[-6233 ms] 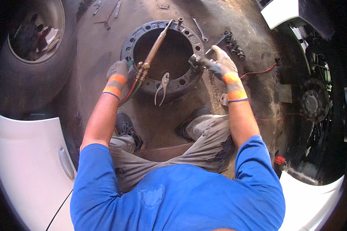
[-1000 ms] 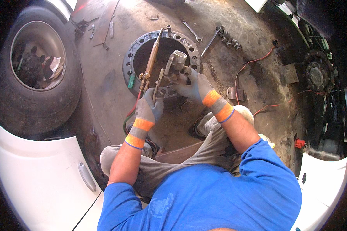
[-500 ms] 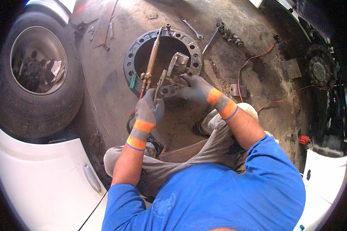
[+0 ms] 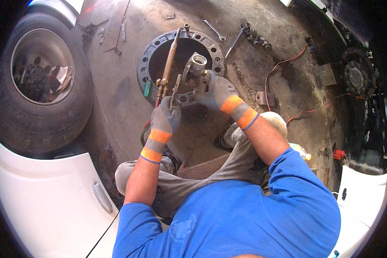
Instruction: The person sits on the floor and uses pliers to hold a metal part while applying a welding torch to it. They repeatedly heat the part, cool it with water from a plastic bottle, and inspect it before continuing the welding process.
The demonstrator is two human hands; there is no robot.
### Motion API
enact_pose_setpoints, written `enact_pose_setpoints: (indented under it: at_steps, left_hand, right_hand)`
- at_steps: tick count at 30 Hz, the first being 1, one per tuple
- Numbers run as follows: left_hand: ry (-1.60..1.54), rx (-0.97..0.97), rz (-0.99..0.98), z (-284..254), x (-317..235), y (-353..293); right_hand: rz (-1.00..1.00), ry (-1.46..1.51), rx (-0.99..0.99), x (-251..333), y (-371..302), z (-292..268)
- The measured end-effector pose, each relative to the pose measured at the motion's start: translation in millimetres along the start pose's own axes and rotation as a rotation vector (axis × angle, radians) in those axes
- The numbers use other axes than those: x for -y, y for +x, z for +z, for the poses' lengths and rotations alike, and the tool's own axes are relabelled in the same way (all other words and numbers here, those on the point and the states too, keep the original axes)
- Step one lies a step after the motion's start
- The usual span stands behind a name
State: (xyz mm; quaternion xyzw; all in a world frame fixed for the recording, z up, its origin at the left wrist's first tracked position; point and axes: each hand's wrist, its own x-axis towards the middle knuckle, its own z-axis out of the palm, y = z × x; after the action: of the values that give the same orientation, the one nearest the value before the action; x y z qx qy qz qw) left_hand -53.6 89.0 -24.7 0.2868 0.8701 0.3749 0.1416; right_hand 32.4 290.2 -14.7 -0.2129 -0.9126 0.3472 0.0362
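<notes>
In my right hand [image 4: 218,91], gloved and closed, is a grey metal casting [image 4: 187,74] whose round bore faces up. My left hand [image 4: 164,117], also gloved, is wrapped round a narrow flat metal tool [image 4: 175,87]; its upper end is close to the casting, and I cannot tell whether they touch. Below both hands lies a brake drum [image 4: 143,71] with holes around its rim. Across the drum's left side rests a brass cutting torch [image 4: 170,62], its hoses running down past my left hand. A small green object [image 4: 147,88] sits on the rim beside it.
A large wheel with a tyre [image 4: 69,124] lies at the left, papers inside its rim. Beyond the drum are a combination wrench [image 4: 213,30], a long-handled tool [image 4: 236,41] and several dark metal pieces [image 4: 259,41]. A red cable [image 4: 268,79] winds along the floor at right. White panels [image 4: 43,189] flank me.
The casting has been turned in my right hand, so its bore now faces up. My right hand has shifted slightly left. The left hand keeps its hold on the flat tool.
</notes>
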Motion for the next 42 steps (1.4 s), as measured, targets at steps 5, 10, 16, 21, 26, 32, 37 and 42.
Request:
enact_pose_setpoints:
  at_steps: [5,10,16,21,26,32,37,42]
  left_hand:
    - [0.014,-0.009,-0.003,-3.3,-4.7,-1.7]
    - [0.075,0.002,0.007,-12.6,-8.7,-6.5]
    - [0.074,-0.004,0.089,-16.4,-5.3,-8.3]
    - [0.099,0.011,0.098,-16.4,-7.3,-7.2]
    - [0.037,0.035,0.098,-20.4,-17.2,-6.5]
    - [0.115,-0.074,0.315,-23.7,-20.0,-1.9]
    - [0.039,-0.183,0.452,-23.9,-12.4,6.2]
    - [-0.071,-0.186,0.448,-33.0,-29.8,1.0]
  right_hand:
    - [0.065,0.016,-0.004,9.9,-1.7,-7.8]
    - [0.068,0.089,0.130,-2.1,3.7,1.4]
    - [-0.049,0.258,0.350,-23.1,8.9,12.1]
    - [-0.054,0.204,0.425,-26.1,11.6,4.6]
    - [-0.072,0.278,0.470,-6.9,0.7,-19.9]
    - [-0.174,0.351,0.353,-15.7,-8.6,-12.9]
    - [-0.057,0.355,0.363,-0.5,-4.9,-9.0]
    - [-0.071,0.161,0.322,31.5,-14.9,-42.2]
